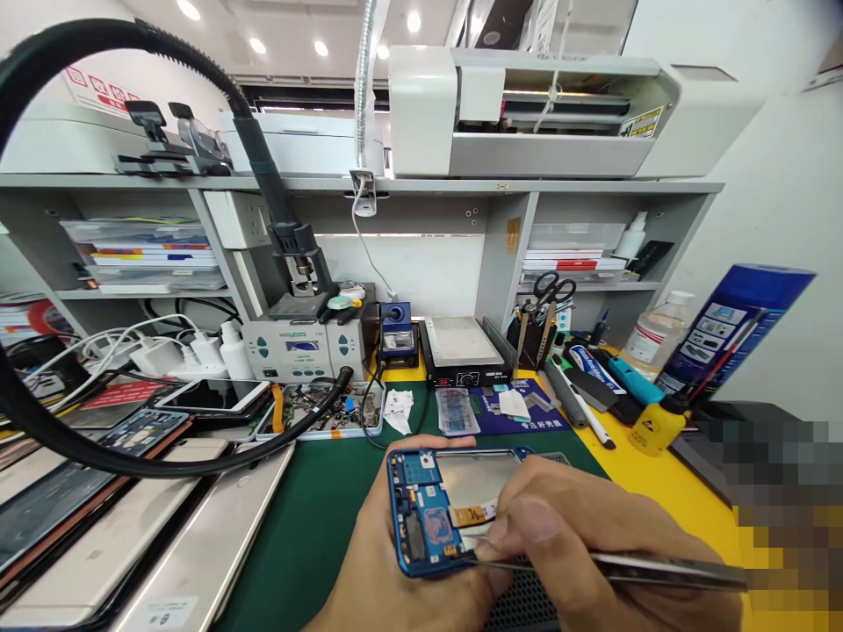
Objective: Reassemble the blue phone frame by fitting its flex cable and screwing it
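Gripping slim metal tweezers (678,573) in the right hand (580,518), closest to the camera, with fingers curled around the shank; reaching with fingertips over an orange-and-white strip (469,516) inside a blue phone (446,491); unable to tell whether pressing on that strip; clasping the phone by its edges in the left hand (382,551); held tilted above the desk (616,470), with a circuit board (421,505) exposed on the left and a bare silvery bay (480,474) beside it; just below the hands, partly hidden, a dark perforated panel (527,606); next to it, a green mat (309,496); to the left, lying flat and close together, several phone bodies (224,527), with a thick black hose (118,463) looping across; farther back, a tray (359,434) crowded with small parts, just in front of a grey control station (299,351); near the middle, a heating plate (464,344) on a black base; to the right, a tall blue spray can (738,325), near a yellow bottle (660,426) and a clear bottle (659,333); behind, a grey shelf (448,185), bearing a large white machine (553,154) on top.
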`<control>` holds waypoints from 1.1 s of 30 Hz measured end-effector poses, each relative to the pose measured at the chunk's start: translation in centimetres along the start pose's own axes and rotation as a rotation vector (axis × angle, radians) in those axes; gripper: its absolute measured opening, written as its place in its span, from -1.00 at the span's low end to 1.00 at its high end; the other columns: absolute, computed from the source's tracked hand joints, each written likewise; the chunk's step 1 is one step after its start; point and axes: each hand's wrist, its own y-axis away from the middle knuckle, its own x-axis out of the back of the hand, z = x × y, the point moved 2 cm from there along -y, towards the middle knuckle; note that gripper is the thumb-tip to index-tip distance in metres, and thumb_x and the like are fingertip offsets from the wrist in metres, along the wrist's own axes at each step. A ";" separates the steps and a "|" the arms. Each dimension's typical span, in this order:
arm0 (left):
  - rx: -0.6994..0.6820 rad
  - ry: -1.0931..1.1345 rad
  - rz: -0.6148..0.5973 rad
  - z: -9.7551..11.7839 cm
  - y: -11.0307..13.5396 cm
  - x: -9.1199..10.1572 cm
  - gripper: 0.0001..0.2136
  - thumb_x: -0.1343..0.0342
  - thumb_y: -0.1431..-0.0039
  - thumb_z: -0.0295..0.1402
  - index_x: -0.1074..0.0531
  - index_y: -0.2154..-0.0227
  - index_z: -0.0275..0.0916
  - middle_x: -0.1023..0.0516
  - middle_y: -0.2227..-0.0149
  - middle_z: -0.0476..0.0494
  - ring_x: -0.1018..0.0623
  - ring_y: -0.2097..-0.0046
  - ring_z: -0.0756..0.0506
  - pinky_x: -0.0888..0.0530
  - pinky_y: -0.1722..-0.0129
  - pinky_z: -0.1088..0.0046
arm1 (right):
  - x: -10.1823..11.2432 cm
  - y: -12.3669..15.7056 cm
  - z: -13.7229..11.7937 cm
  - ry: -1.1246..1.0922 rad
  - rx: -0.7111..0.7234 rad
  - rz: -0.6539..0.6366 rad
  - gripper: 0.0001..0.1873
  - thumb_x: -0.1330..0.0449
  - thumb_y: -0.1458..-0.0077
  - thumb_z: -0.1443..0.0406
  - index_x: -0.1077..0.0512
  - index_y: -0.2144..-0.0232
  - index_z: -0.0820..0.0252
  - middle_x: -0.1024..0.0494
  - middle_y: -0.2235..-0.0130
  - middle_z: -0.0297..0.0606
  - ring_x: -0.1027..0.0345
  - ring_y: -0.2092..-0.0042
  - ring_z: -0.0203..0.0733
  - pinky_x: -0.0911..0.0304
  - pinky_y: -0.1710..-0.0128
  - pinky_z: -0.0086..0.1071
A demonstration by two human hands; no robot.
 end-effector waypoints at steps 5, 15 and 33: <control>-0.001 -0.050 0.013 0.6 0.3 -0.1 -0.40 -0.52 0.23 -0.35 -0.37 0.09 -0.20 -0.65 0.18 -0.24 -0.67 0.14 -0.30 -0.57 0.08 0.19 | -0.1 0.1 -0.1 0.004 -0.001 0.102 -0.73 -0.21 -0.22 0.39 -0.52 0.52 0.10 -0.56 0.56 -0.44 -0.48 0.50 -0.32 -0.35 0.46 -0.50; 0.017 -0.094 -0.003 0.4 0.2 0.1 -0.35 -0.54 0.28 -0.37 -0.39 0.06 -0.20 -0.67 0.21 -0.20 -0.67 0.17 -0.27 -0.59 0.13 0.26 | -0.3 0.5 -0.3 0.059 0.002 0.101 -0.74 -0.21 -0.23 0.36 -0.50 0.52 0.11 -0.56 0.55 -0.45 -0.46 0.53 -0.33 -0.34 0.47 -0.50; 0.020 -0.097 -0.002 0.4 0.3 0.2 -0.39 -0.52 0.21 -0.33 -0.39 0.06 -0.21 -0.65 0.23 -0.20 -0.65 0.20 -0.24 -0.57 0.17 0.28 | -0.2 0.1 -0.3 0.075 0.004 0.076 -0.72 -0.21 -0.23 0.36 -0.50 0.54 0.14 -0.55 0.55 -0.42 -0.47 0.53 -0.31 -0.34 0.48 -0.49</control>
